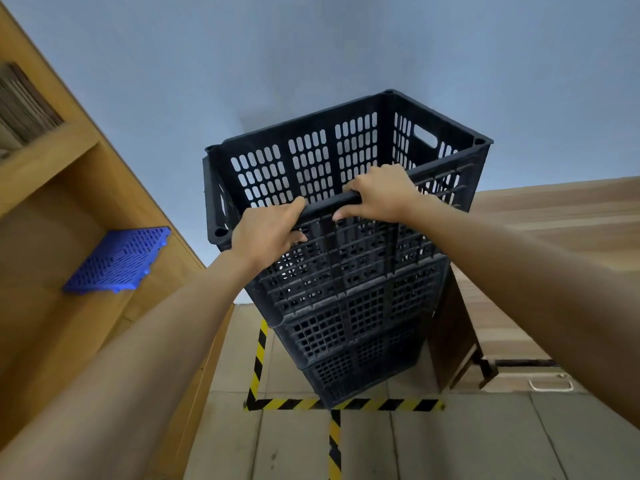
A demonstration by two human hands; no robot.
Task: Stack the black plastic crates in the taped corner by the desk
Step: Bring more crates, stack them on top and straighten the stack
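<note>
A tall stack of black slotted plastic crates (360, 327) stands inside a square of yellow-and-black floor tape (263, 403), against the blue-grey wall and beside a wooden desk (554, 216). The top crate (311, 161) is open and holds nothing that I can see. My left hand (266, 233) grips its near rim toward the left corner, thumb over the edge. My right hand (377, 195) grips the same rim farther right, fingers curled over the top.
A wooden shelf unit (69, 188) rises on the left with a blue plastic grid panel (117, 259) lying in one compartment. The desk's dark side panel (453, 327) stands close to the stack on the right. Beige floor tiles (450, 445) lie in front.
</note>
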